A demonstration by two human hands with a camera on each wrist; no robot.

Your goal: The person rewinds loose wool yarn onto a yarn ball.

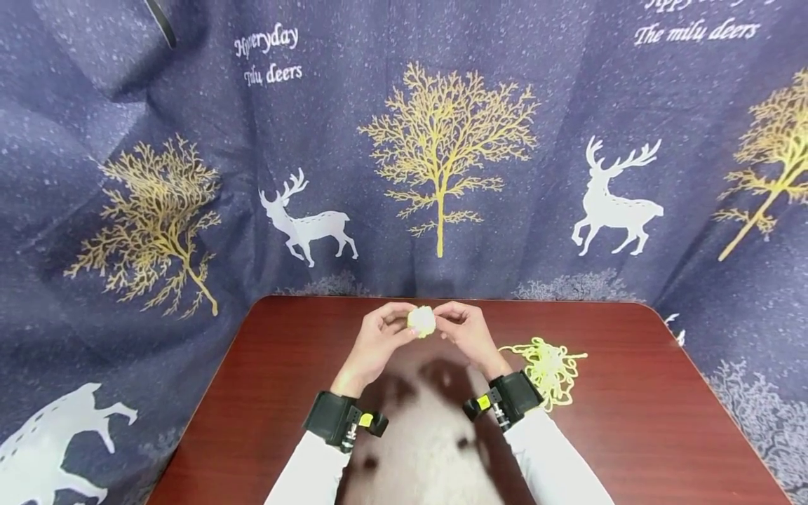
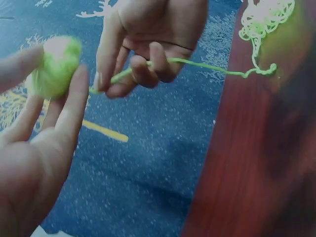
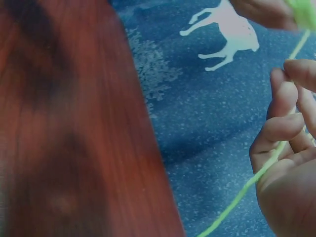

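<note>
In the head view, a person in white sleeves (image 1: 303,473) holds a small, pale yellow-green ball of yarn (image 1: 421,321) above the far edge of a red-brown table (image 1: 252,393), before a dark blue curtain (image 1: 442,35) printed with white deer and golden trees. The left hand (image 1: 377,344) has thumb and fingers clamped on the ball; the right hand (image 1: 472,340) is raised just beside it, black cuffs (image 1: 331,419) on both wrists. A loose tangle of yarn (image 1: 550,372) lies on the table near the right wrist. In the left wrist view, the left fingers grip the ball while the right thumb and fingertips pinch a strand (image 2: 202,64) that runs across the right hand to the tangle. In the right wrist view, the strand passes between the right hand's curled fingers and up to the ball, cut off at the top corner.
</note>
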